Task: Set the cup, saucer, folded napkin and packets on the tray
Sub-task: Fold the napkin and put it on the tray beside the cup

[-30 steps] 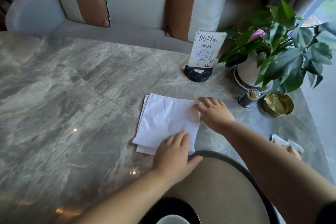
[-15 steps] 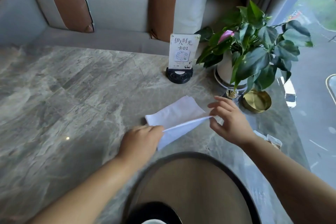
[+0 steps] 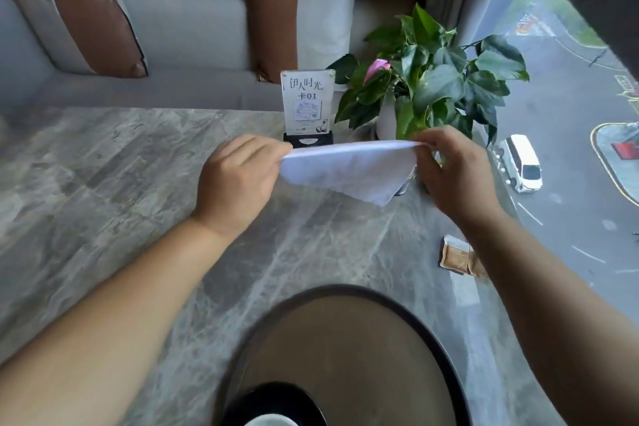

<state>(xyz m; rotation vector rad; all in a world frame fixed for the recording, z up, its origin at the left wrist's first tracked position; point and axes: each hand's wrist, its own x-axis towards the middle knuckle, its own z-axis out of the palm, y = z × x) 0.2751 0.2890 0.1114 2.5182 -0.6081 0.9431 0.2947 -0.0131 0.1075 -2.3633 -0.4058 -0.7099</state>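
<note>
A white napkin (image 3: 349, 171) hangs in the air above the marble table, folded into a triangle with its point down. My left hand (image 3: 238, 180) pinches its left corner and my right hand (image 3: 453, 173) pinches its right corner. The round brown tray (image 3: 345, 356) with a dark rim lies near me at the bottom. On its near edge sits a black saucer (image 3: 276, 398) with a white cup (image 3: 269, 421), mostly cut off by the frame. Two brown packets (image 3: 456, 258) lie on the table to the right, partly behind my right forearm.
A table card in a black stand (image 3: 307, 107) is behind the napkin. A potted green plant (image 3: 428, 79) with a pink flower stands at the back right. A sofa with cushions (image 3: 193, 31) runs along the far side. A window is on the right.
Both hands have lifted the napkin off the table and now hold it stretched between them, higher and farther away. The view has tilted up.
</note>
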